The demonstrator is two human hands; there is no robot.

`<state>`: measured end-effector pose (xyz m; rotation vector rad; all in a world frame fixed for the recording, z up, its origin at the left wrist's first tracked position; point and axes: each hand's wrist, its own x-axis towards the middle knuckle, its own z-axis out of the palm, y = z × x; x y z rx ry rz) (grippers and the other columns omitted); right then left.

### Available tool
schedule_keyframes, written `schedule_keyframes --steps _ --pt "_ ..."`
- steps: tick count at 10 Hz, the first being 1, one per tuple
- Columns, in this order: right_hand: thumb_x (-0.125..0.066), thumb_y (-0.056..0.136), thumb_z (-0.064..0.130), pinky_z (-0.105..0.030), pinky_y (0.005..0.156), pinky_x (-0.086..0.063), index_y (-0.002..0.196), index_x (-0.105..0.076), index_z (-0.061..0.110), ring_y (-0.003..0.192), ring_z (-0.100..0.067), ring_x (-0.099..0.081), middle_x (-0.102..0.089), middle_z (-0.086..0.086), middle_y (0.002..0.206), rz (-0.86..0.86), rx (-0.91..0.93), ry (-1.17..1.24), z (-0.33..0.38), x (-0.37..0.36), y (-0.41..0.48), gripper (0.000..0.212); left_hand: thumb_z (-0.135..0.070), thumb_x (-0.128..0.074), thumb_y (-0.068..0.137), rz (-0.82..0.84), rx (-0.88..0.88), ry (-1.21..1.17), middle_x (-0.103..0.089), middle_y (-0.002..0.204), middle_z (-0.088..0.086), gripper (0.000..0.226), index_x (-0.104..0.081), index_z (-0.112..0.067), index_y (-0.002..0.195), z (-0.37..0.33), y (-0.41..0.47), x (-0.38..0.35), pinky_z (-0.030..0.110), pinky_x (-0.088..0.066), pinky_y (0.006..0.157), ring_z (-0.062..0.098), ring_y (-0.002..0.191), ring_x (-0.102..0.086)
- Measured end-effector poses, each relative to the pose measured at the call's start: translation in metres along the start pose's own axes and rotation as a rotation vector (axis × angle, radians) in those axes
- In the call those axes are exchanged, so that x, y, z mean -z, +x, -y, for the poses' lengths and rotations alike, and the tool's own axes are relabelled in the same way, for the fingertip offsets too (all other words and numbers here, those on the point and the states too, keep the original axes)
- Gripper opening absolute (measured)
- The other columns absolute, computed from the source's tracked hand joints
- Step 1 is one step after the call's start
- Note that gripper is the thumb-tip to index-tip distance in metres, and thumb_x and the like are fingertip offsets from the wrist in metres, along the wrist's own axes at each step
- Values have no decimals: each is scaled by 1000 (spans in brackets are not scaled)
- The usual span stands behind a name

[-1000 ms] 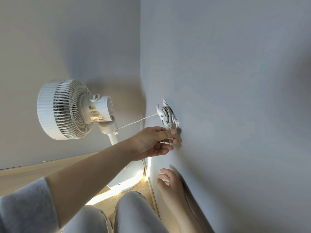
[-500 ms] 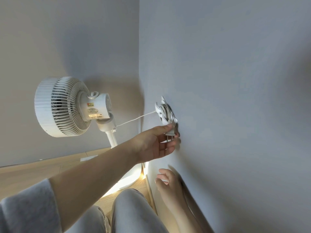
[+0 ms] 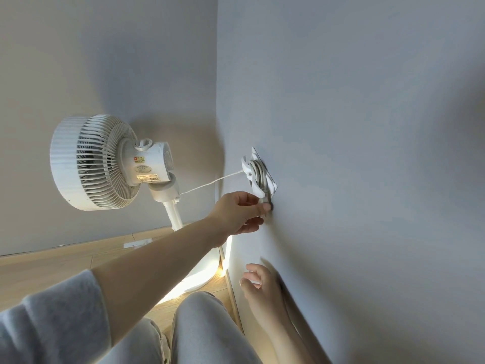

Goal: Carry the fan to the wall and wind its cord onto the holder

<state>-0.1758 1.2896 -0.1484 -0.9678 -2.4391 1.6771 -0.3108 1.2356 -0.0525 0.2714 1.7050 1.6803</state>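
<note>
While white cord [image 3: 258,174] sits coiled on holder [image 3: 262,171], fan [image 3: 105,164] upright.

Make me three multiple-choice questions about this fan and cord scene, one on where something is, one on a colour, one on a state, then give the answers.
1. Where is the cord holder?
A. On the floor
B. On the wall to the right of the fan
C. On the fan's base

2. What colour is the fan?
A. Black
B. Red
C. White

3. What is the left hand doing?
A. Pinching the cord's end just under the holder
B. Gripping the fan's pole
C. Lying flat on the floor

Answers:
1 B, the holder sits on the wall, with the cord running to it from the fan.
2 C, grille, motor housing and pole are all white.
3 A, its fingertips close on the cord's end below the coils; the right hand rests lower against the wall.
</note>
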Motion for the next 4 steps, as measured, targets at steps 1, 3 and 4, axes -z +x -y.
schedule_keyframes --steps 1,3,4 --pt "-53 89 17 -16 83 -47 123 -55 21 100 -5 -58 -59 10 109 2 2 -5 -1 0 0 34 -19 -76 76 -69 -99 82 -67 78 1 12 -65 -15 80 3 3 3 22 -57 69 14 68 -64" --pt "-54 89 17 -12 81 -48 121 -56 21 98 -2 -57 -59 16 109 11 9 -19 -1 0 2 32 -20 -77 75 -60 -158 175 -70 80 2 21 -68 -13 92 -1 1 13 27 -56 77 14 74 -66" --pt "-54 89 18 -15 82 -51 120 -56 22 95 0 -58 -58 19 105 10 7 -16 2 0 0 31 -19 -75 77 -6 -77 65 -72 98 5 32 -65 -12 107 1 -1 27 31 -55 88 16 89 -69"
